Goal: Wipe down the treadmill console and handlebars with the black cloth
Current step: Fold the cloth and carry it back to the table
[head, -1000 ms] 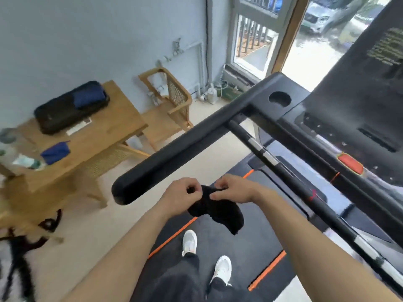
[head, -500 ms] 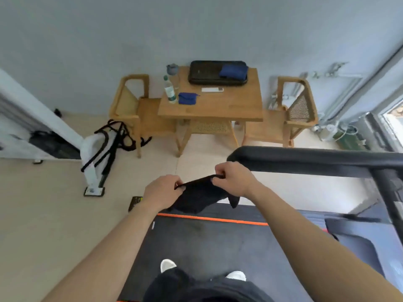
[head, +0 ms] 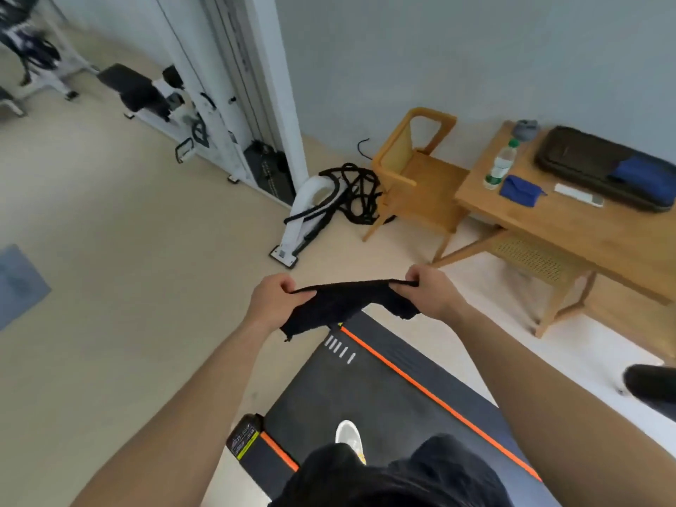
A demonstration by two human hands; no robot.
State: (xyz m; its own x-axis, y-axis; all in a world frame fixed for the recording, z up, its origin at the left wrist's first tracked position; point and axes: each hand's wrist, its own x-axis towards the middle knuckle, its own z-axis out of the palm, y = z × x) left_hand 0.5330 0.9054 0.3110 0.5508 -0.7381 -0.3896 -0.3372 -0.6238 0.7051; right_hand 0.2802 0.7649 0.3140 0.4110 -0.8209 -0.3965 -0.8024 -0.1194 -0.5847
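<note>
The person stands on the treadmill deck point(head: 387, 408), one white shoe point(head: 349, 438) showing on the dark belt beside the orange stripe point(head: 424, 387) that runs along its edge. Both bare arms reach forward, and the black cloth point(head: 347, 305) is held in the air between the two hands, above the corner of the deck and the pale floor point(head: 128, 287). The left hand point(head: 272, 300) grips one end of the cloth with its fingers point(head: 289, 287) curled tightly round the fabric; the right hand point(head: 435, 292) pinches the other end, curled in the same way. The top edge of the cloth is pulled fairly taut between them, while the rest hangs below in loose, uneven folds with a ragged corner under each hand. At the right edge of the view a dark rounded bar end point(head: 651, 391) juts in, well apart from the cloth; too little of it shows to tell more. Beyond the hands a wooden worktop point(head: 585, 232) stands against the grey wall, carrying a water bottle point(head: 501, 164), a blue pouch point(head: 519, 191), a white remote point(head: 578, 195) and a long black case point(head: 592, 162). A wooden chair point(head: 420, 177) sits just beside it, with a heap of black straps point(head: 360, 193) on the floor next to a white machine frame point(head: 234, 86)
</note>
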